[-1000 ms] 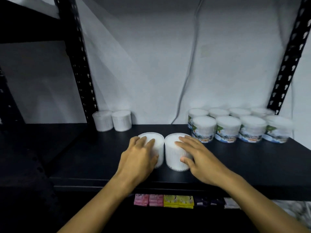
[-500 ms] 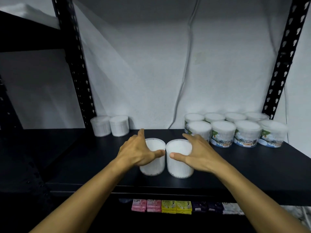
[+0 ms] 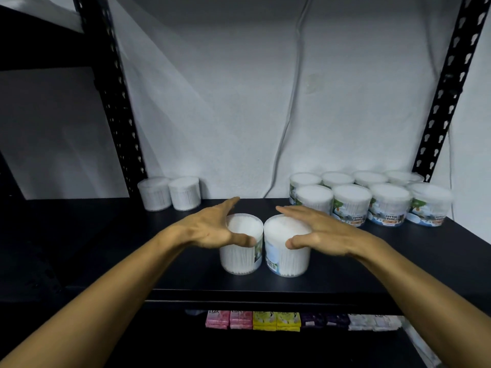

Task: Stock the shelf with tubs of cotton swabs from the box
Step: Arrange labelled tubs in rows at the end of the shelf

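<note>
Legible text, as I read it from the head view:

1. Labelled tubs (image 3: 389,204), front row at right on the shelf (image 3: 345,261): "COTTON BUDS" in dark letters on two labels, with an orange strip below too small for me to read.
2. Right-hand tub (image 3: 288,251) at shelf centre: a barcode at the label's lower edge; I cannot make out its digits.
3. Soap packs (image 3: 229,319) on the lower shelf: pink wrappers with a blurred brand word I cannot read with certainty.
</note>
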`<state>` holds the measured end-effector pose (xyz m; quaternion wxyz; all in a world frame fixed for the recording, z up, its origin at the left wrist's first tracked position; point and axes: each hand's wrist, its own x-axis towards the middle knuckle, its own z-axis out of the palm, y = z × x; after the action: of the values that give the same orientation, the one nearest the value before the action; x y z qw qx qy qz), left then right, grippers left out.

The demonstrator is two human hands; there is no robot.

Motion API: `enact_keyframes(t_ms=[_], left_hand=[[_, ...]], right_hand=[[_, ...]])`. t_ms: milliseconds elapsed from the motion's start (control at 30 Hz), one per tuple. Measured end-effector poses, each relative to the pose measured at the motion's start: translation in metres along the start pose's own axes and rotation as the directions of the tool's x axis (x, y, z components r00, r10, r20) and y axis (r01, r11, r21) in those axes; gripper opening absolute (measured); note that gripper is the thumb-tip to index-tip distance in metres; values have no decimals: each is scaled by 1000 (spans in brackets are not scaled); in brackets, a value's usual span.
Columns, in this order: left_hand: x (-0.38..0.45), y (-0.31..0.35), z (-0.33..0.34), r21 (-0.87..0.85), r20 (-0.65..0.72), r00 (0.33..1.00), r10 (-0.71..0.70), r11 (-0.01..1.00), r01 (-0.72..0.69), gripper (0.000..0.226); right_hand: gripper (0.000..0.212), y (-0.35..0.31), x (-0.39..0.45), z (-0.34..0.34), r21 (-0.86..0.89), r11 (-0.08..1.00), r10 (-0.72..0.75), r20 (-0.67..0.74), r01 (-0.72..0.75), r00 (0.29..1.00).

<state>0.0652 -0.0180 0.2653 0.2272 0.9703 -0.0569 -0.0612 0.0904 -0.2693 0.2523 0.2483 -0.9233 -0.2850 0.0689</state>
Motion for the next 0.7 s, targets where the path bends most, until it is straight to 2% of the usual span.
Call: enact_keyframes(t_ms=[100, 167, 200, 267, 333, 400, 500, 533, 633, 700], left_hand=[[2, 6, 4, 214, -119, 989, -93, 970, 117, 123], [6, 10, 6, 306, -168, 981, -97, 941, 145, 112], [9, 11, 6, 311, -171, 981, -92, 940, 143, 106], [15, 13, 4, 298, -134, 986, -103, 944, 139, 95], [19, 16, 1, 294, -71, 991, -112, 947, 128, 86], [20, 19, -4, 299, -7, 994, -105, 949, 102, 79], [22, 21, -10, 293, 93, 995, -35, 956, 6, 63], [22, 20, -12, 283, 125, 992, -20, 959, -17, 65], [24, 17, -13, 244, 161, 987, 13, 968, -52, 105], [23, 16, -11, 221, 158, 987, 36, 973, -71, 115]], right_hand=[[90, -4, 2, 9, -109, 990, 80, -82, -89, 993], [98, -10, 4, 13, -186, 970, 133, -133, -157, 982], [92, -12, 6, 13, -208, 963, 142, -148, -171, 979], [68, -16, 7, 12, -227, 959, 136, -145, -167, 980], [56, -18, 8, 9, -244, 959, 122, -111, -146, 986], [53, -16, 10, 7, -265, 957, 99, -77, -116, 992], [65, -13, 10, 2, -224, 973, 57, -13, -58, 998], [71, -11, 9, 1, -198, 979, 42, 8, -40, 999], [85, -3, 7, -2, -175, 984, 9, 77, 5, 997], [90, 2, 7, -3, -155, 988, 12, 94, 3, 995]])
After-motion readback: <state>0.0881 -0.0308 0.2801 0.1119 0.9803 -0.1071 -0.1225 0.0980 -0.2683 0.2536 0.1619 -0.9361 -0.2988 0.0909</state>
